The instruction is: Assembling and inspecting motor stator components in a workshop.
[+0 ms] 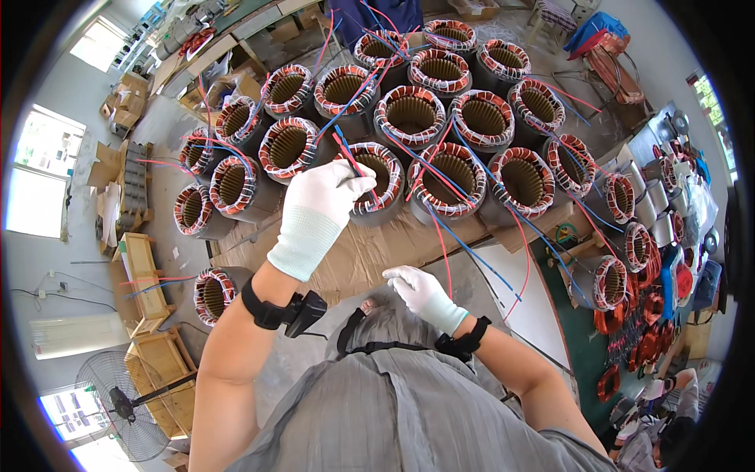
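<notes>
My left hand, in a white knit glove, is closed in a pinch on a bundle of red and blue lead wires. These rise beside a motor stator in the front row, its copper windings laced with white cord. The fingers partly cover that stator's near left rim. To its right, another stator has red and blue leads crossing its mouth. My right hand, gloved the same way, hovers in front of the cardboard-covered surface, fingers loosely stretched and holding nothing I can see.
Several more stators stand packed behind, with leads trailing over the front edge. One stator sits apart at left, near wooden crates and a fan. At right, a green surface bears red coils; a person works beyond.
</notes>
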A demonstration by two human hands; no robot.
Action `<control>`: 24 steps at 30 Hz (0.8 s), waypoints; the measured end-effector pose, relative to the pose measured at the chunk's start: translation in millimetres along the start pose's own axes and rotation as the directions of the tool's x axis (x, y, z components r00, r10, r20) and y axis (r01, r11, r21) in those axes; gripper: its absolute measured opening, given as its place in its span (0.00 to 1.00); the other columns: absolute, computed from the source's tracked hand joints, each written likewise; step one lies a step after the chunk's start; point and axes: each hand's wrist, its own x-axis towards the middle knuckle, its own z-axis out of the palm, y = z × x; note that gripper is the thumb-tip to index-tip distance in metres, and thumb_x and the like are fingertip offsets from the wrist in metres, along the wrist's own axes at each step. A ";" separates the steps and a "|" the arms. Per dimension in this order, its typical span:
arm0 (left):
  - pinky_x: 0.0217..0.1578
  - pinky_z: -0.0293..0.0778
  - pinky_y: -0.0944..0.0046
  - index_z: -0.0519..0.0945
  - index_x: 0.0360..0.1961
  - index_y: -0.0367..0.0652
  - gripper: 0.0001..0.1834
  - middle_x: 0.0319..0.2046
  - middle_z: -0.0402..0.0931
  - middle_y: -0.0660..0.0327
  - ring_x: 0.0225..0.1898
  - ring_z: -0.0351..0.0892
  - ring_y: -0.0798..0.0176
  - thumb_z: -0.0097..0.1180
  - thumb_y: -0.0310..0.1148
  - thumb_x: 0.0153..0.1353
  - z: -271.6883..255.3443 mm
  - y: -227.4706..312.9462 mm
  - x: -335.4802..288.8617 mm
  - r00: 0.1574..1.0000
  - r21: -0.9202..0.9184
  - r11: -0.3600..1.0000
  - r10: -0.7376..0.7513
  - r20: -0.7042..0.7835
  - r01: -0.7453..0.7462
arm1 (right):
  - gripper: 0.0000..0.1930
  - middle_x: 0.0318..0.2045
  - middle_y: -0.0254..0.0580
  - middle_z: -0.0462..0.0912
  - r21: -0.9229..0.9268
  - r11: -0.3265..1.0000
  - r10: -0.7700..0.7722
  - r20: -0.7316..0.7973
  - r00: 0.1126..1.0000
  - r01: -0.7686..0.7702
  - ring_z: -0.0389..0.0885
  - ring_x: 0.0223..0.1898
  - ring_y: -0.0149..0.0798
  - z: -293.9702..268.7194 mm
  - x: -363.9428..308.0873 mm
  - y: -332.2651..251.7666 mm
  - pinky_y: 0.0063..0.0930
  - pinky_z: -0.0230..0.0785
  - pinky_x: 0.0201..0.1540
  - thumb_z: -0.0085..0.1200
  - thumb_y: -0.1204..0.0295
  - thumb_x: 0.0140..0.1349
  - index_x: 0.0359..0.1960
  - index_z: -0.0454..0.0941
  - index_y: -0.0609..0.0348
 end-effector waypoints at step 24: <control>0.39 0.79 0.66 0.84 0.53 0.38 0.19 0.38 0.87 0.55 0.36 0.85 0.68 0.65 0.38 0.64 -10.6 27.5 0.7 0.993 0.087 0.993 0.089 -0.077 -0.083 | 0.14 0.44 0.53 0.85 -0.070 0.996 0.052 0.043 0.998 -0.048 0.85 0.46 0.50 -2.5 -7.8 10.9 0.36 0.74 0.52 0.46 0.73 0.72 0.51 0.80 0.66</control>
